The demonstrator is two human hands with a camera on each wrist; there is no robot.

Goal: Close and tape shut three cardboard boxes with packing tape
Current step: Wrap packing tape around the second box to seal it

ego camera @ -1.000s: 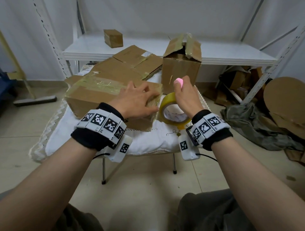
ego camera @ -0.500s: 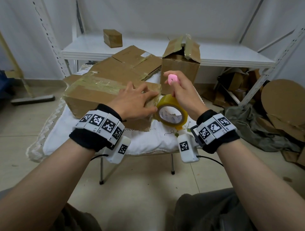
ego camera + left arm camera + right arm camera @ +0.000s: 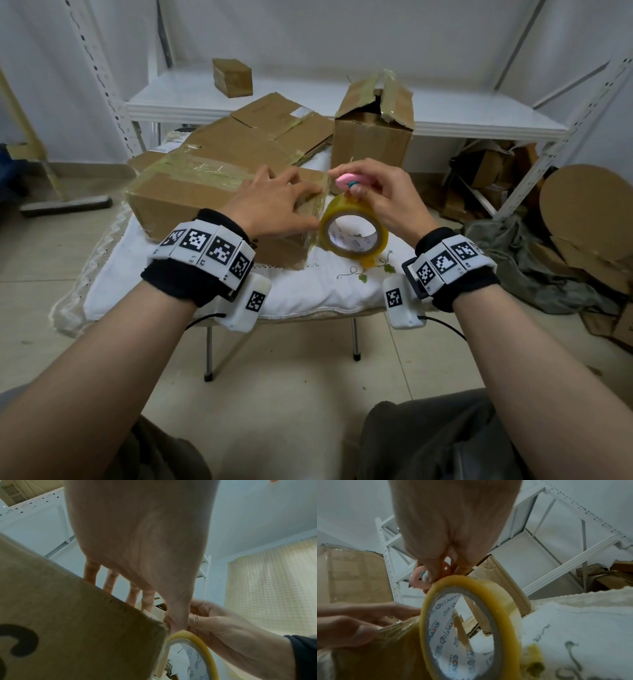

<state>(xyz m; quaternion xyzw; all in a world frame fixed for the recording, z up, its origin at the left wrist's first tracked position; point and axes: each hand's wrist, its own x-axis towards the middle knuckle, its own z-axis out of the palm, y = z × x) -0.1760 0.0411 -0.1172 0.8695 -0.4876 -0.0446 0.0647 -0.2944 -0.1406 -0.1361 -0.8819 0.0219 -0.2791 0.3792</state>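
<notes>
A taped brown box lies at the near left of the cloth-covered table. My left hand lies flat on its right end, fingers spread on the tape, thumb on the side. The yellow tape roll stands on edge against that corner, its strip still joined to the box. My right hand pinches a small pink cutter just above the roll, by the corner. The right wrist view shows the cutter touching the roll's rim. A flat box and a tall box with raised flaps stand behind.
A white metal shelf behind the table carries a small box. Cardboard scraps and a grey cloth cover the floor at the right. A broom head lies on the floor at the left.
My right hand has carried the pink cutter left and lower, to the box's corner over the roll. The roll has shifted slightly left against the box. My left hand has stayed put.
</notes>
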